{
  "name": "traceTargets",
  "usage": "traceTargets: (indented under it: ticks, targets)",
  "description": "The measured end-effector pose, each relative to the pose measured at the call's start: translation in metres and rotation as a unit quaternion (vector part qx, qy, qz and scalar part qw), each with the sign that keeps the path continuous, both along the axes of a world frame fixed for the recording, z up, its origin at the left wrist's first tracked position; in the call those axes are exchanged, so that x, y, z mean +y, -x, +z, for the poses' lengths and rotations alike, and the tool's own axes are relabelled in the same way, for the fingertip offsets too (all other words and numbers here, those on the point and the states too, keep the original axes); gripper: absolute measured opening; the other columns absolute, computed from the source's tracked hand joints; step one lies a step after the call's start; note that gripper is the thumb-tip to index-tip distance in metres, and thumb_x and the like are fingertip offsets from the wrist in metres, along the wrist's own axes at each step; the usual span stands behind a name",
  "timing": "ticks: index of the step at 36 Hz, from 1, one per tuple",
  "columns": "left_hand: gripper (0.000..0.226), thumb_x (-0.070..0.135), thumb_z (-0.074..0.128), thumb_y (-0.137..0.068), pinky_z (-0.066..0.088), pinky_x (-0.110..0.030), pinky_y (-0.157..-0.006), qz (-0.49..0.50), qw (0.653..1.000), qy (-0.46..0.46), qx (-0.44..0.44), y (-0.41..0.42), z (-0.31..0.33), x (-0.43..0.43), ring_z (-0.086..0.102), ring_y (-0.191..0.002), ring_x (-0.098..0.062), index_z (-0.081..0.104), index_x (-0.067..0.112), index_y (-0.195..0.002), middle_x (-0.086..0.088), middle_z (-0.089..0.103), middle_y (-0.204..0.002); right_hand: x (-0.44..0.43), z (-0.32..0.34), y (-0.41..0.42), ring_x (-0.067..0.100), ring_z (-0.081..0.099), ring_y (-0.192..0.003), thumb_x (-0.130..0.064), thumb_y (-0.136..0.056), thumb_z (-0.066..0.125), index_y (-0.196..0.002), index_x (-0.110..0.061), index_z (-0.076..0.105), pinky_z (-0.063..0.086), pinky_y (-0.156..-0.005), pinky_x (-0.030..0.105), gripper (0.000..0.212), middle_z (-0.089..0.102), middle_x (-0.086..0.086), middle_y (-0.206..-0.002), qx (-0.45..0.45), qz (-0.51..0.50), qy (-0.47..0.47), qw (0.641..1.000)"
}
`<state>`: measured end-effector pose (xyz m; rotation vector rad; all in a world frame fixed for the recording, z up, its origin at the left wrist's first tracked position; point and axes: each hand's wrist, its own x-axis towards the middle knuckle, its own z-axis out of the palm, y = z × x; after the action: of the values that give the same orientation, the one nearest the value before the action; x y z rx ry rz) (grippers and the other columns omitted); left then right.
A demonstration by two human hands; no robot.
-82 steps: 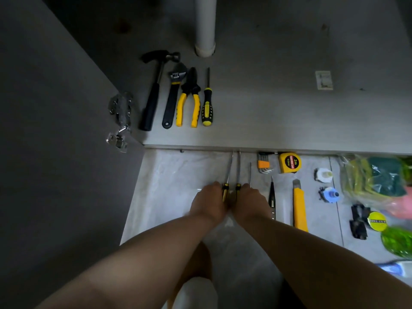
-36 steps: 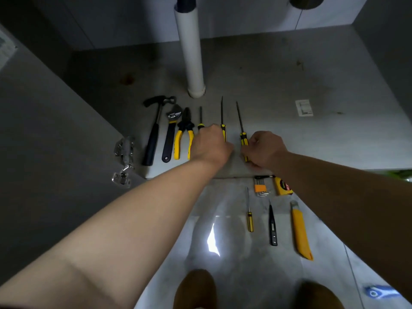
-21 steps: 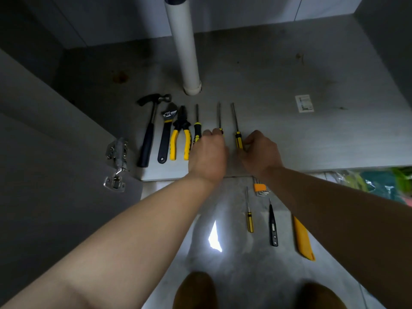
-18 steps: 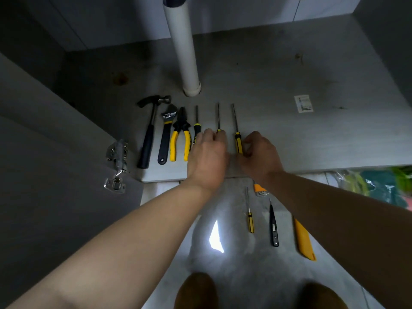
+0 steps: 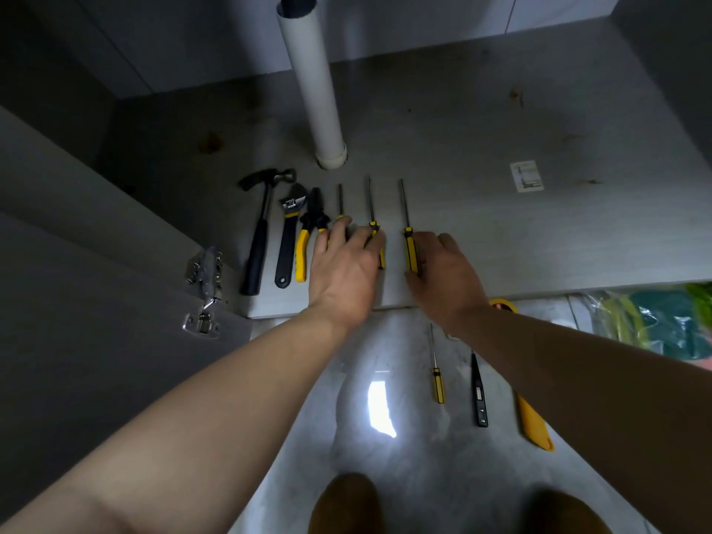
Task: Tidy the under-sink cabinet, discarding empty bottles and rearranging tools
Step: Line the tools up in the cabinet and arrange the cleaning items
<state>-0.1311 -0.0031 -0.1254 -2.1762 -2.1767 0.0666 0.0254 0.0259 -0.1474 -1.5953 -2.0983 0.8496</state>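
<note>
Looking down into the cabinet (image 5: 539, 233), tools lying in a row near its front edge: hammer (image 5: 260, 240), wrench (image 5: 288, 233), pliers (image 5: 308, 233), then three screwdrivers with shafts pointing back toward the white pipe (image 5: 312, 82). Left hand (image 5: 345, 271) resting flat, fingers spread over the first screwdriver (image 5: 340, 200) and second screwdriver (image 5: 371, 210). Right hand (image 5: 443, 279) touching the handle of the third screwdriver (image 5: 409, 240). Lying on the floor (image 5: 346, 379) below: small screwdriver (image 5: 437, 379), black tester (image 5: 479, 395), yellow knife (image 5: 533, 425).

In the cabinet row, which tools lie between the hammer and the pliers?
Only the wrench, in the head view. It lies parallel between the hammer and the pliers, all with handles toward the cabinet's front edge.
</note>
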Motion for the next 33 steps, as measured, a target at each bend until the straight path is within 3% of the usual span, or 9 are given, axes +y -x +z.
traceTargets:
  ticks: [4,8,13,33]
  targets:
    - [0.057,0.026,0.065,-0.091,0.029,-0.043,-0.109,0.015,1.0,-0.003,-0.008,0.006,-0.003,-0.003,0.033,-0.14,-0.03,0.047,0.026,-0.145,0.005,0.056,-0.138,0.0,0.001,0.004,0.035,0.06,-0.101,-0.013,-0.087,0.064,-0.139,-0.015,0.048,0.053,-0.083,0.04,0.054,0.049,0.013,-0.124,-0.001,0.002,-0.001,1.0]
    - [0.059,0.022,0.063,-0.091,0.028,-0.042,-0.11,0.021,1.0,-0.011,-0.018,0.009,-0.006,-0.006,0.032,-0.141,-0.03,0.045,0.023,-0.147,0.005,0.052,-0.144,0.001,0.0,0.012,0.034,0.062,-0.096,-0.01,-0.087,0.064,-0.142,-0.015,0.048,0.053,-0.087,0.036,0.058,0.049,0.012,-0.123,0.02,0.01,0.004,1.0]
    - [0.06,0.018,0.062,-0.092,0.027,-0.041,-0.111,0.021,0.999,-0.013,-0.027,0.013,-0.007,-0.008,0.03,-0.143,-0.029,0.043,0.025,-0.148,0.008,0.047,-0.15,0.0,0.0,0.022,0.034,0.062,-0.095,-0.007,-0.087,0.063,-0.143,-0.014,0.049,0.053,-0.089,0.041,0.058,0.049,0.013,-0.123,0.036,0.013,0.011,0.999]
    - [0.062,0.014,0.066,-0.089,0.027,-0.042,-0.113,0.029,0.998,-0.026,-0.054,0.016,-0.011,-0.012,0.03,-0.144,-0.028,0.047,0.026,-0.147,0.007,0.049,-0.149,0.008,0.001,0.039,0.035,0.063,-0.096,-0.008,-0.086,0.064,-0.137,-0.013,0.053,0.053,-0.086,0.042,0.052,0.052,0.014,-0.122,0.024,0.009,0.005,1.0]
